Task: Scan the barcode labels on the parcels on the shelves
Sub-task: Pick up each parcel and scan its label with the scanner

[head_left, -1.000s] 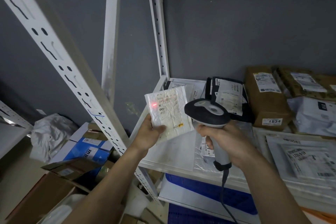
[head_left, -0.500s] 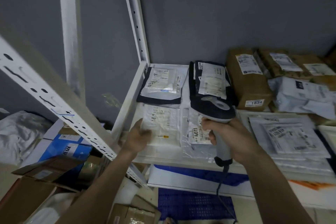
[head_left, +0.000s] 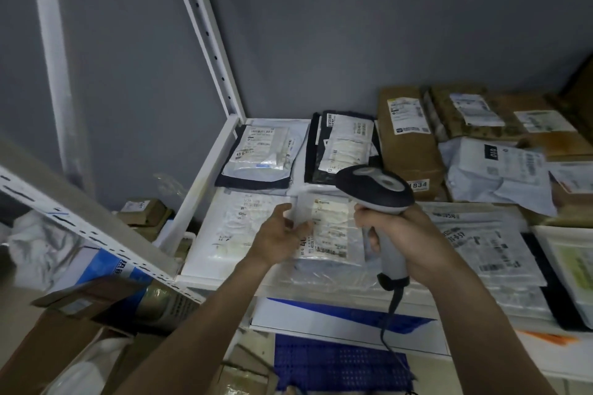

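Note:
Flat parcels with barcode labels lie on a white metal shelf (head_left: 204, 176). My left hand (head_left: 279, 236) pinches the left edge of a clear-bagged parcel (head_left: 332, 229) with a yellowish label at the shelf's front. Just left of it a white parcel (head_left: 239, 228) lies flat on the shelf. My right hand (head_left: 406, 242) grips the handle of a grey and black barcode scanner (head_left: 373, 187). The scanner's head hangs over the top right of the clear-bagged parcel. No red scan light shows.
Two black bags (head_left: 256, 157) (head_left: 345, 146) lie at the shelf's back, with brown cardboard parcels (head_left: 407, 144) and a grey poly bag (head_left: 495, 170) to the right. A slanted white shelf beam (head_left: 80, 218) crosses the left. Boxes (head_left: 96, 266) lie on the floor; a blue crate (head_left: 340, 362) sits below.
My left hand lowered the white parcel from in front of the scanner onto the shelf, let it go, and moved right to the clear-bagged parcel. The red scan dot is gone.

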